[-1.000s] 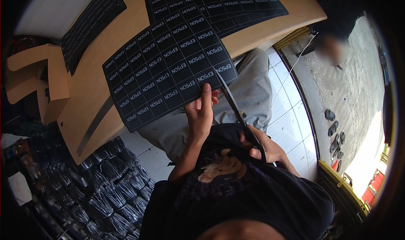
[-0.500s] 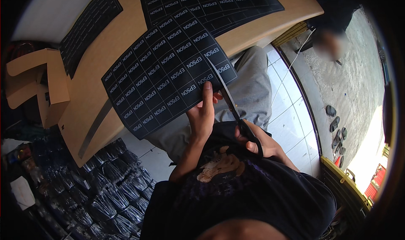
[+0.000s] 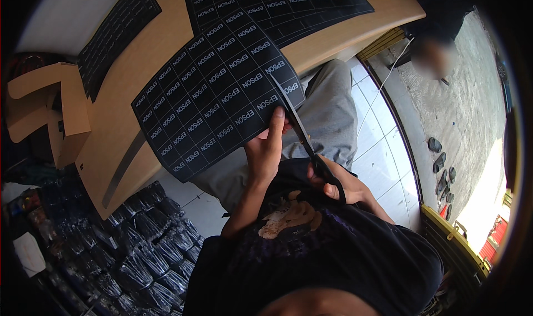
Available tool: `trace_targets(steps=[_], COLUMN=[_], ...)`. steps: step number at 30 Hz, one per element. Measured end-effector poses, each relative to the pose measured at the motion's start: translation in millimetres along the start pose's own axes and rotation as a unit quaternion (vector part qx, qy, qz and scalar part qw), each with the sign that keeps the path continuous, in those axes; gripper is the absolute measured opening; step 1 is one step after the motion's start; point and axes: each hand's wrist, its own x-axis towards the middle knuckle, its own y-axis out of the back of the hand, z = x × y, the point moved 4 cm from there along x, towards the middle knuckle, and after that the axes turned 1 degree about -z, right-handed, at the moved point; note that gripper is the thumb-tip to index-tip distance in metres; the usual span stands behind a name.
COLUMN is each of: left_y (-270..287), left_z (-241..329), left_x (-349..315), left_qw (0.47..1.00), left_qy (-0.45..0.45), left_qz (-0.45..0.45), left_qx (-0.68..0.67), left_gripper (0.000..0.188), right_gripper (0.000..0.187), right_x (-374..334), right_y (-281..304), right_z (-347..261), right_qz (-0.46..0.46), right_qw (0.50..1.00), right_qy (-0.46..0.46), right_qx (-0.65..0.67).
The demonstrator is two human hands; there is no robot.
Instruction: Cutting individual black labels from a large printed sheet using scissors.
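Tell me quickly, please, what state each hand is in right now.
Left hand: closed on the near edge of the black grid-printed sheet, thumb on top.
Right hand: closed around the handles of the scissors.

White capital lettering repeated across front black sheet; similar print seen on rear sheets and left sheet.

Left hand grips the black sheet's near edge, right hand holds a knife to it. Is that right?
Not a knife: the head view shows the right hand holding scissors. The left hand does grip the black sheet's near edge.
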Motion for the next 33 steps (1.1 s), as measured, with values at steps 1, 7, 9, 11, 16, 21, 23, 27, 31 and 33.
trace_targets(steps=[1,7,9,11,16,21,23,27,31,33], left_y=[0.1,1.7,1.4,1.0,0.5,0.3,1.1,0.7,1.9,1.3], left_z=[-1.4,-2.3,-1.9,-2.1,-1.6,-0.8,-0.9,0.2,-0.6,-0.3], left_x=[0.1,0.5,0.1,0.0,0.3,0.5,0.9,2.0,3.4,3.2], left_qw=[1.0,1.0,1.0,1.0,1.0,1.0,1.0,1.0,1.0,1.0], left_qy=[0.007,0.004,0.009,0.014,0.005,-0.006,-0.013,-0.018,-0.023,-0.014], left_qz=[0.004,0.001,-0.003,-0.008,-0.009,-0.013,-0.015,-0.019,-0.016,-0.012], left_qx=[-0.008,-0.013,-0.018,-0.023,-0.025,-0.016,-0.019,-0.008,-0.003,-0.001], left_gripper=[0.016,0.016,0.013,0.011,0.011,0.009,0.008,0.007,0.011,0.012], right_gripper=[0.076,0.081,0.086,0.084,0.081,0.079,0.083,0.084,0.081,0.08], right_x=[0.4,2.4,3.1,3.0,3.5,4.2,5.0,4.5,6.4,6.7], right_y=[0.2,-0.7,-2.6,-0.6,0.2,-0.5,-1.4,-0.8,-0.5,-0.4], right_z=[1.0,0.4,0.4,3.6,3.2,0.8,-0.9,1.2,3.1,4.1], right_qz=[0.0,-0.004,-0.001,-0.006,-0.005,-0.001,0.002,0.01,0.013,0.023], right_qw=[1.0,1.0,0.998,0.999,1.0,1.0,0.999,0.999,0.999,0.999], right_qy=[0.0,-0.006,-0.047,-0.03,-0.008,-0.006,-0.024,-0.044,-0.029,-0.02], right_qx=[0.0,-0.003,0.034,0.02,0.002,0.018,0.026,0.027,0.033,0.036])
